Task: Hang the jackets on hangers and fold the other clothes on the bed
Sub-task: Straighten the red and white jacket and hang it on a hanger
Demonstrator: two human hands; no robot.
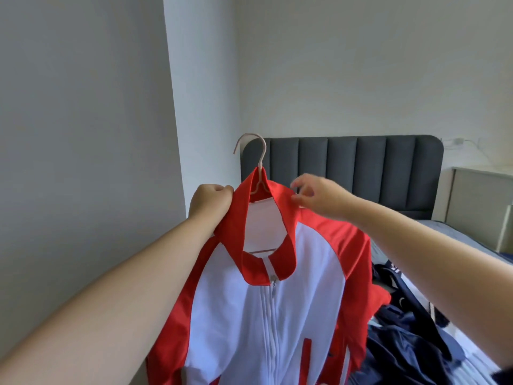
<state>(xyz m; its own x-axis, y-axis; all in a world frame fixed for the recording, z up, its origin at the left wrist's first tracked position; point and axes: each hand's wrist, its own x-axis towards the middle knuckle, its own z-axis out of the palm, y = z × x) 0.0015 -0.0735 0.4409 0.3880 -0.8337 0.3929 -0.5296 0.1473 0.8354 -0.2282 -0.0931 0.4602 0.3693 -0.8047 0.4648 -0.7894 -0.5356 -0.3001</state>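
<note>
Left hand (211, 201): I am gripping the red-and-white jacket (266, 315) at the left side of its red collar. My fingers are curled tight into a fist round the fabric.

Right hand (319, 198): I am reaching to the right edge of the same collar. The forefinger is lying above the edge and the thumb below it, with the other fingers loosely curled. This hand is blurred, and I cannot tell whether the fingertips are actually pinching the cloth or only touching it.

Jacket: it is hanging on a pale hanger (259, 162), whose hook is standing up out of the collar while its shoulders are sitting inside the garment. The front zip is running closed up to the collar. I am holding the jacket up in the air in front of me, before the corner of the wall, at the left side of the bed (458, 237). Its hem is dropping out of view at the bottom.

Surroundings: a heap of dark navy clothes (402, 343) is lying unfolded on the bed, just beside the jacket's red right sleeve. A dark padded headboard (388, 168) is standing behind, with a pale bedside cabinet (477, 198) to its right.
</note>
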